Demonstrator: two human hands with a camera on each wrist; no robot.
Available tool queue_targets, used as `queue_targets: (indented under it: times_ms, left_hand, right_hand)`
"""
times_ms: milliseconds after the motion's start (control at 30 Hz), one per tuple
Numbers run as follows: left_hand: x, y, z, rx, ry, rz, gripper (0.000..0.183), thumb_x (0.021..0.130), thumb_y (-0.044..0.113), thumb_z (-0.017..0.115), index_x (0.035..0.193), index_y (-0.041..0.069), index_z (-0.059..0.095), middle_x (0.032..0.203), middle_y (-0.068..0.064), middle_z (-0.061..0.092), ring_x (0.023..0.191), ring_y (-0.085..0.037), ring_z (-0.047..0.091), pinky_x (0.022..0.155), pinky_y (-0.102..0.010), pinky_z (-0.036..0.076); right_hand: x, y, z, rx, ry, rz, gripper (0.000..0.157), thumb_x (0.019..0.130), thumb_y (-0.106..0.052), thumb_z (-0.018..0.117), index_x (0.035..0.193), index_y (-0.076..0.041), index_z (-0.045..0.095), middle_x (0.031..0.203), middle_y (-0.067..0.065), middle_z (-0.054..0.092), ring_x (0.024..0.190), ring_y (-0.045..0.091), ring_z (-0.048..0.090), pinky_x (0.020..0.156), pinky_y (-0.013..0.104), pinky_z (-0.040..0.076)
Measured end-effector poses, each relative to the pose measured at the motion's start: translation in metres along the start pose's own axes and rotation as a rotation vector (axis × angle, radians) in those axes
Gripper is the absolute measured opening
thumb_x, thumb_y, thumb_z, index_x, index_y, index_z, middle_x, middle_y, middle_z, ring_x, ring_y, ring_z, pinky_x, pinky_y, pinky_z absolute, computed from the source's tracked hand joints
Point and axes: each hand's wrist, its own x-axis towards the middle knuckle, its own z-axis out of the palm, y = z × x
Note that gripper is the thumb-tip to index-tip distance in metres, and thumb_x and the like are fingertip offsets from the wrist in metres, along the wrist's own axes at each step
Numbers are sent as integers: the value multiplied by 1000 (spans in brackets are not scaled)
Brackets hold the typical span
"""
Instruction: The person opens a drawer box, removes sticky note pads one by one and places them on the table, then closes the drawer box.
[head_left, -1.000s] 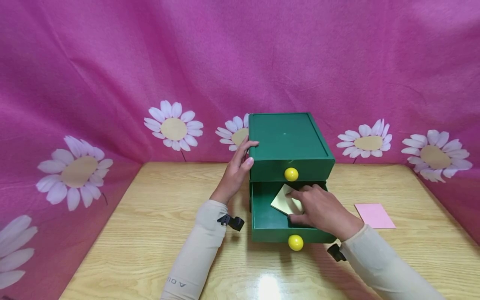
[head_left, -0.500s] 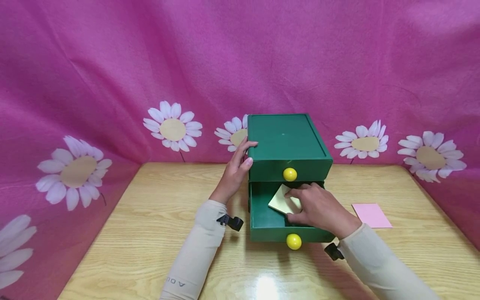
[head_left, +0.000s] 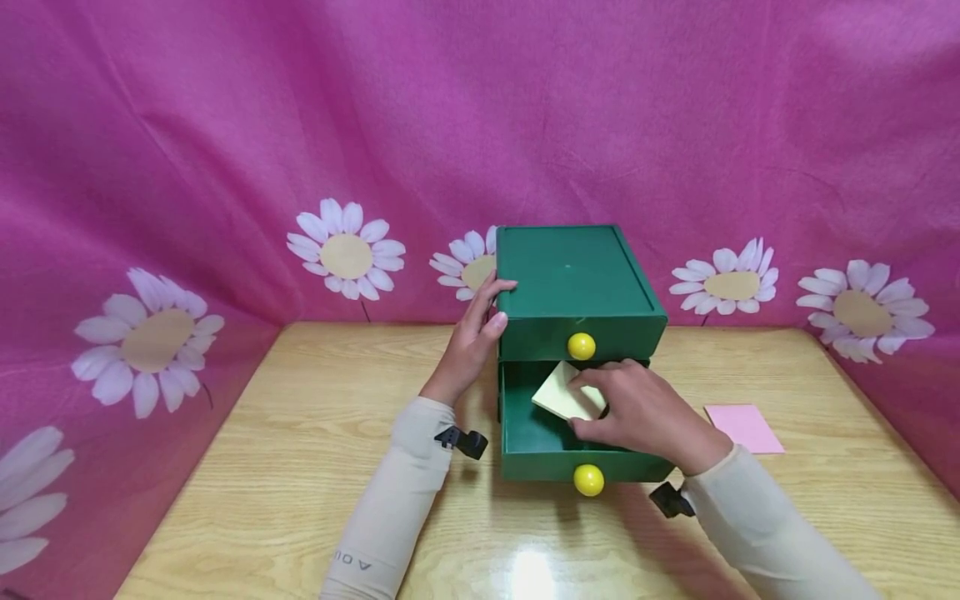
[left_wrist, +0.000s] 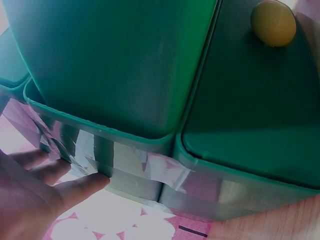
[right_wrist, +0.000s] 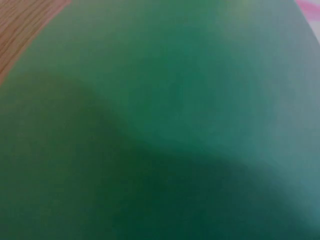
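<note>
In the head view, a green cabinet (head_left: 567, 271) is standing on the wooden surface (head_left: 337, 392), its lower drawer (head_left: 536, 467) jutting out at the cabinet's front and its upper drawer (head_left: 536, 340) sitting closed above, each showing a yellow knob. The left hand (head_left: 467, 350) is pressing against the cabinet's left side with fingers extended, one finger lapping over the top edge and the thumb lying by the near corner; it is grasping nothing, and is probably steadying the cabinet against sliding. The right hand (head_left: 648, 408) is reaching into the pulled-out drawer and pinching the pale yellow note pad (head_left: 557, 393) between thumb and fingers, seemingly because the pad is thin and its edge is offering the easiest hold. The pad is lying at an angle within the drawer's opening, at the cabinet's front; whether it is touching the drawer floor is hard to tell. A pink note pad (head_left: 745, 429) is lying flat to the right of the cabinet, apart from both hands. In the left wrist view, the left fingers are stretching straight toward the cabinet's glossy side, bearing out that flat, bracing contact. In the right wrist view, blurred green is filling nearly everything, so the right hand's grip is not showing there.
</note>
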Motion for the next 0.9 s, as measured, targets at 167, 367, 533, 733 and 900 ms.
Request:
queue_targets:
  times_ms: [167,367,533,733,900]
  left_hand:
    - [0,0,1,-6,1,4,50,97,22,40,144,6,36,159,-18,11,144,-27,21,115,-41,23]
    - [0,-1,2,-8,2,-4,50,97,23,40,144,7,36,160,-17,11,144,-27,22,115,-41,23]
    - [0,-1,2,-6,1,-3,49,97,22,40,144,6,36,159,-17,11,144,-27,22,115,-42,24]
    - [-1,0,1,-3,-2,1,50,97,23,39,144,7,36,160,-16,11,144,-27,22,115,-41,24]
    - [0,1,0,-4,-2,2,50,97,23,39,144,7,36,160,-15,11,144,-25,20,115,-41,23]
  right_hand:
    - [-3,-3,-2,-10,21,-4,39,73,-40,76,102,-14,73,87,-1,69,77,16,55,60,29,45]
    - [-8,-5,-1,-43,61,14,39,73,-40,74,103,-15,74,96,4,70,86,22,57,63,36,50]
    - [-12,-6,-3,-68,104,12,38,73,-41,73,102,-16,74,98,6,69,89,24,56,63,38,51]
    - [-16,-9,-8,-68,114,16,38,73,-41,73,102,-17,74,100,4,69,89,22,56,62,38,51]
    - [-19,-11,-12,-72,123,25,39,73,-42,73,104,-17,74,101,3,69,90,21,55,60,38,51]
